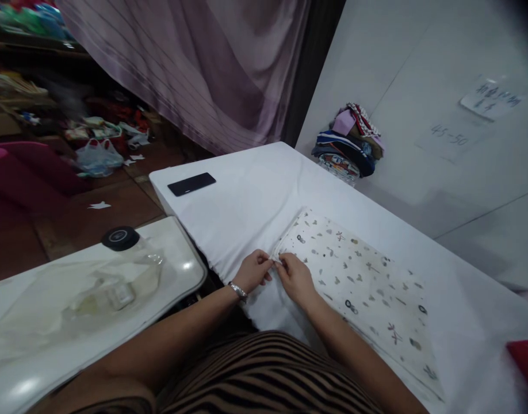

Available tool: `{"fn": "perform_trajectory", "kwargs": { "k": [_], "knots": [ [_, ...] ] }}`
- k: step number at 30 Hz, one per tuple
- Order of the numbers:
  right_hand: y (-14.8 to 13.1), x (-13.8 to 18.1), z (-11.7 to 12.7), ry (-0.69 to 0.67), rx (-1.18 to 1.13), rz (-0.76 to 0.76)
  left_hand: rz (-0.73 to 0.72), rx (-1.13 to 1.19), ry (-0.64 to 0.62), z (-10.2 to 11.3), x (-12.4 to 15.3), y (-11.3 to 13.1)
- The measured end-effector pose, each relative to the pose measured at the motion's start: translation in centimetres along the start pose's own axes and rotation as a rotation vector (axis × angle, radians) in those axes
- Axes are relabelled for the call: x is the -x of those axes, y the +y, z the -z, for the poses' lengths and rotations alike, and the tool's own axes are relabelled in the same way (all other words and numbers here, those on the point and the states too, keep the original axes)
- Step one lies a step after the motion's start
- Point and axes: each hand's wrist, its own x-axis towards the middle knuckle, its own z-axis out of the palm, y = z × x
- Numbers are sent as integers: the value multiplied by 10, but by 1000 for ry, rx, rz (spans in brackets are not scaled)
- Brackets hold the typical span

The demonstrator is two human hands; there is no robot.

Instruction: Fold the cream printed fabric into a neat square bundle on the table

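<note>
Left hand (253,271) and right hand (297,280) pinching patterned cloth (359,276) at its corner, white table (255,187) stretching beyond, phone (191,184) near its edge.

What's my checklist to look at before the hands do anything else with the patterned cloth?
1. Both hands at the cloth: ok. The left hand and right hand meet at a corner of the patterned cloth.
2. Firm grip: cannot tell; the picture doesn't show how tightly they pinch.
3. Cloth spread out: ok, it lies mostly flat.
4. White cover smooth: not ok, creases show.
5. Phone clear of the cloth: ok, it lies apart, near the cover's edge.
</note>
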Motion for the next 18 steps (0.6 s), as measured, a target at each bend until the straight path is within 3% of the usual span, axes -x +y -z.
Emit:
{"fn": "perform_trajectory", "kwargs": {
  "k": [18],
  "knots": [
    [2,-1,2,-22,-186,-19,-25,8,-22,1,5,3]
  ]
}}
